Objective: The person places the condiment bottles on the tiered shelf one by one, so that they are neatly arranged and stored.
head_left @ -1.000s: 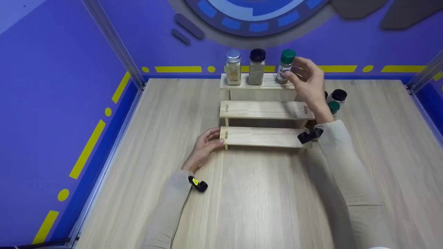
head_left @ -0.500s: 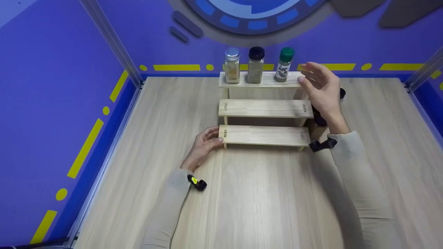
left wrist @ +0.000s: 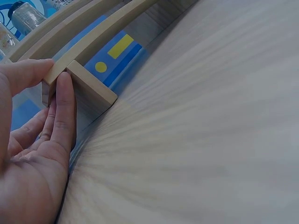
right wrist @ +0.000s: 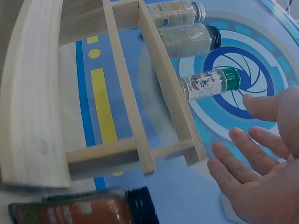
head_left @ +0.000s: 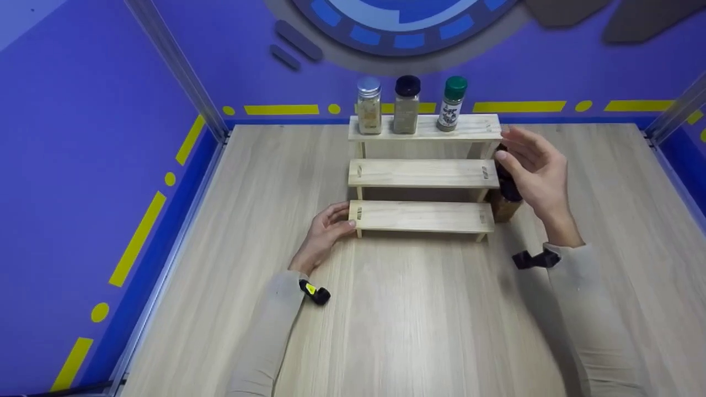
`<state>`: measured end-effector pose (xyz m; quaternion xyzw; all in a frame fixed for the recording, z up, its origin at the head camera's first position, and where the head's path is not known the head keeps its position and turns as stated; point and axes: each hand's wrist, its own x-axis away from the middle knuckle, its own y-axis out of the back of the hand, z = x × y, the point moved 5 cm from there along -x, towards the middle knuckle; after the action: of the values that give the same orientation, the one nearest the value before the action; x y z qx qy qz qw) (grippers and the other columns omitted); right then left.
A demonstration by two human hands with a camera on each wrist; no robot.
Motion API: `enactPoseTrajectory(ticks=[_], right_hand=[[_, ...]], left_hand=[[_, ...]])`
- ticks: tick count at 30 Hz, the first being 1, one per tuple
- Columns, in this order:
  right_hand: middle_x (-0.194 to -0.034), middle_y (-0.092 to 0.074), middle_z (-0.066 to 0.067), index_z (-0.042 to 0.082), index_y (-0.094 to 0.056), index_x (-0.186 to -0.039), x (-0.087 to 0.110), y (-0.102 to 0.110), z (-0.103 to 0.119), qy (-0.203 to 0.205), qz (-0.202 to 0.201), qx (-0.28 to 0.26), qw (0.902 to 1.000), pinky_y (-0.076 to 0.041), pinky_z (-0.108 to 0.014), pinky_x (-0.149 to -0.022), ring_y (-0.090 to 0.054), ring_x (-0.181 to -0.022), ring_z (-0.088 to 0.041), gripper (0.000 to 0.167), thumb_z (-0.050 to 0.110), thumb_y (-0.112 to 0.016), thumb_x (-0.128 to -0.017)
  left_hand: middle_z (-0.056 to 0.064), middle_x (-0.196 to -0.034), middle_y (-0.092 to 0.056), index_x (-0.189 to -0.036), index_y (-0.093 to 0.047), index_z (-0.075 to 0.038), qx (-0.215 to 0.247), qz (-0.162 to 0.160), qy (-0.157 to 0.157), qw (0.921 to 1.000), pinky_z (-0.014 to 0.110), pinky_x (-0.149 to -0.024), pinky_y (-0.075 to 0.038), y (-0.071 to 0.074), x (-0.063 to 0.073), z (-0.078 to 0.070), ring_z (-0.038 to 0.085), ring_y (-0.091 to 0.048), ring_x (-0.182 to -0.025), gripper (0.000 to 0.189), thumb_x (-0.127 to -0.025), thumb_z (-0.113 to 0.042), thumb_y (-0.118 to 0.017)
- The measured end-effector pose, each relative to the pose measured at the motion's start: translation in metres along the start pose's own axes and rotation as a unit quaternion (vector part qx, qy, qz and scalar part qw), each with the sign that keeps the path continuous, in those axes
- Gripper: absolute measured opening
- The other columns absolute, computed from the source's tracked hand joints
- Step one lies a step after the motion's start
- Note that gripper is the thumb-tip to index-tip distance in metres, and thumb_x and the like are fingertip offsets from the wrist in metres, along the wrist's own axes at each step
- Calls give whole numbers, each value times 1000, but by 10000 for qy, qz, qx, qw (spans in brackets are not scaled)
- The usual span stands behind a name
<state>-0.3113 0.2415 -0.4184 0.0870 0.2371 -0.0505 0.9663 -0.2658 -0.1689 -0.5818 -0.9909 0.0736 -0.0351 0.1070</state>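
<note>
My left hand (head_left: 324, 236) pinches the front-left end of the wooden rack (head_left: 422, 174); my right hand (head_left: 539, 175), loosely spread and holding nothing, hangs just beside the rack's right end. On the rack's top shelf (head_left: 479, 124) stand a silver-capped jar (head_left: 369, 113), a black-capped jar (head_left: 406, 113) and a green-capped jar (head_left: 450, 110); a brown-filled jar (head_left: 506, 208) is on the bench (head_left: 413, 320) right of the rack. Working remotely, I'd brace the rack lightly and swing each jar wide of its edge
</note>
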Motion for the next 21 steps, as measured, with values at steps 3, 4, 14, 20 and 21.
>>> enactPoseTrajectory(ticks=[3, 4, 14, 20, 21], right_hand=[[-136, -72, -14, 3, -68, -140, 7, 9, -5, -19, 45, 158, 9999, -57, -22, -106, -70, -122, -18, 45, 1, -77, -96], [-135, -72, -14, 2, -68, -140, 9, 13, -7, -27, 57, 184, 9998, -57, -22, -105, -70, -122, -17, 45, 0, -77, -96], [-128, -75, -13, -10, -66, -134, 23, 38, -25, -140, 150, -120, 9997, -59, -20, -101, -71, -118, -17, 44, -8, -78, -92], [-126, -75, -12, -12, -66, -133, 28, 44, -34, -212, 347, -399, 9984, -60, -22, -101, -72, -117, -20, 43, -12, -76, -91], [-126, -75, -12, -13, -65, -133, 29, 46, -35, -215, 416, -405, 9981, -59, -22, -101, -72, -117, -20, 43, -13, -76, -91]], left_hand=[[23, -146, -57, -154, -49, 4, -23, -2, 26, 10000, 33, -101, -63, 1, 0, 0, 22, -68, -116, 61, -98, 3, -71], [23, -146, -57, -154, -49, 3, -40, 13, 32, 10000, 33, -101, -63, 1, 0, 0, 22, -68, -117, 60, -98, 2, -71], [21, -142, -58, -153, -49, 3, -23, 46, -26, 10000, 33, -100, -63, 1, 1, 0, 21, -67, -116, 60, -98, 2, -71], [20, -140, -60, -152, -50, 5, 89, 86, -50, 9999, 33, -99, -64, 0, 1, -1, 21, -69, -114, 57, -98, 4, -70], [20, -141, -60, -152, -50, 5, 82, 92, -36, 9999, 33, -99, -64, 0, 2, -1, 20, -69, -114, 57, -98, 4, -70]])
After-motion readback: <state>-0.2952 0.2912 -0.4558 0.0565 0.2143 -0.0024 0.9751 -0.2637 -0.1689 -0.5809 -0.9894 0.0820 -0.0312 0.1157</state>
